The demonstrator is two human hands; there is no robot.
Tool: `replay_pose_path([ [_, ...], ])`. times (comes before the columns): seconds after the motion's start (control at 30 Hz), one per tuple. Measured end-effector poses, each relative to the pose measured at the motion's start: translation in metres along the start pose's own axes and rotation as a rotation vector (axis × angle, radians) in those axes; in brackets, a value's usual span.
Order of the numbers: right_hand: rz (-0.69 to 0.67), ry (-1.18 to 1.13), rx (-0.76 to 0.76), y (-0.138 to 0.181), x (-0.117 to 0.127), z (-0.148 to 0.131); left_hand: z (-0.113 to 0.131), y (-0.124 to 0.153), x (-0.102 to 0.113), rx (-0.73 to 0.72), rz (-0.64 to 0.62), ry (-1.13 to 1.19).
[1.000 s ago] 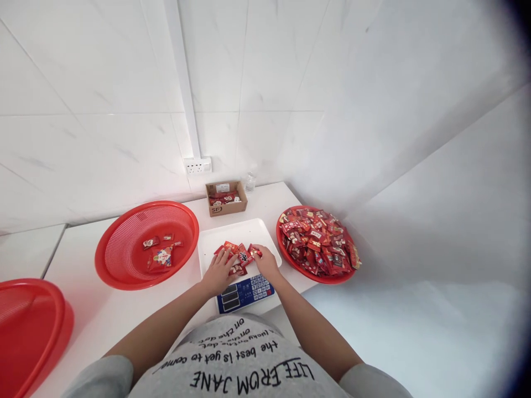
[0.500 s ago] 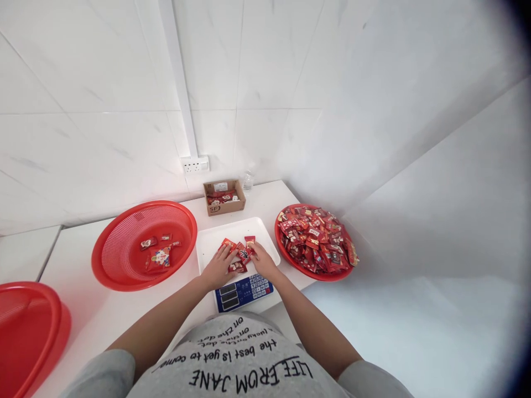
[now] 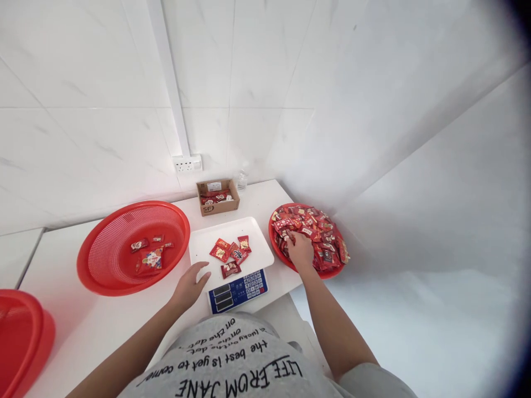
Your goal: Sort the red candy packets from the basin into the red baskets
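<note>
My left hand (image 3: 188, 288) hovers at the near left edge of the scale's white tray (image 3: 253, 251), thumb and fingers apart, holding nothing. On that tray lie several small red wrapped packets, among them a dark red one (image 3: 230, 269) at the near side and a bright red one (image 3: 220, 250) with a gold print. To the right, my right hand (image 3: 301, 252) reaches over the left side of a red basket (image 3: 276, 249) heaped with red wrapped packets (image 3: 327, 237). Its fingers are bent down together among the packets, and what they grip is hidden.
The scale's blue keypad panel (image 3: 238, 291) faces me. Left of it stands a red mesh basket (image 3: 112, 237) with a few packets; another red basket (image 3: 39, 342) is at the far left. Behind the tray sit a cardboard box (image 3: 219, 207) of packets and a clear plastic item (image 3: 242, 179).
Both hands have left the packets on the tray. My left hand has drawn back to the tray's left edge, while my right hand has moved right to the heaped basket.
</note>
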State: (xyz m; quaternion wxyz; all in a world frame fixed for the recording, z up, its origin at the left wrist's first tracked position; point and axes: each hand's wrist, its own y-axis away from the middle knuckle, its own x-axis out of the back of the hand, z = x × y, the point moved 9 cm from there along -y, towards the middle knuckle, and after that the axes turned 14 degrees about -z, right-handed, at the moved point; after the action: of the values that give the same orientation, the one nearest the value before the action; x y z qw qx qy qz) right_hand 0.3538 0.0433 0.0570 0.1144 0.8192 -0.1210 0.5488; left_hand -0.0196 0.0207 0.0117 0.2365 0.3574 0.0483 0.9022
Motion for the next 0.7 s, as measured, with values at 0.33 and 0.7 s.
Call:
replay_pose_path([
  [0.33,-0.021,0.248,-0.191,-0.022,0.018,0.038,-0.011,0.014,0.005,0.123,-0.006,0.165],
  [0.7,0.146,-0.219,0.123,-0.005,0.015,0.009,-0.011,0.016,0.004,0.128,0.015,0.176],
])
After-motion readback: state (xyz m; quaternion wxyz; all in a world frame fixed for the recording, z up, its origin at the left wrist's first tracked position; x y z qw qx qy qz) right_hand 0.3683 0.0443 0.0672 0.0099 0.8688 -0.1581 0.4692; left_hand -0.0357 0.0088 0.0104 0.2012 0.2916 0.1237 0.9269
